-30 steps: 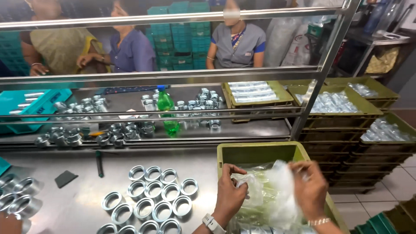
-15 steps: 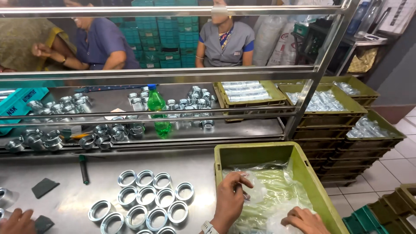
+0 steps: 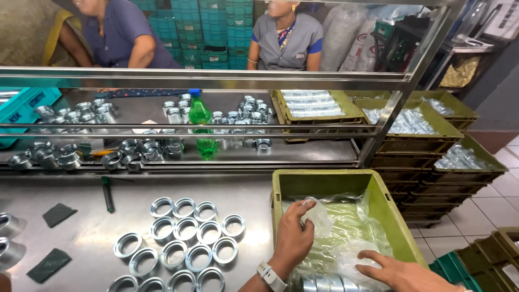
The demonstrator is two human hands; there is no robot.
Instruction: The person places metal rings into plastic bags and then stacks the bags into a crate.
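Reaching into the green crate (image 3: pixel 389 208), both hands work at a clear plastic bag (image 3: pixel 351 232) that lines it: left hand (image 3: pixel 294 235) pinches a bunched fold, fingers closed on it; right hand (image 3: pixel 403 273) lies flat, fingers spread, pressing the bag lower down. Steel surface (image 3: pixel 81 232) to the left carries rows of metal rings (image 3: pixel 181 240). Green bottle (image 3: pixel 200 116) stands on the shelf behind. Stacked olive crates (image 3: pixel 432 146) of bagged parts stand right, teal crates (image 3: pixel 216 32) at the rear.

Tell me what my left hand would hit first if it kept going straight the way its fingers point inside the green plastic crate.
Likely the far wall of the green plastic crate. The left hand pinches clear plastic bag film and points up-frame toward that wall; depth is unclear from one view.
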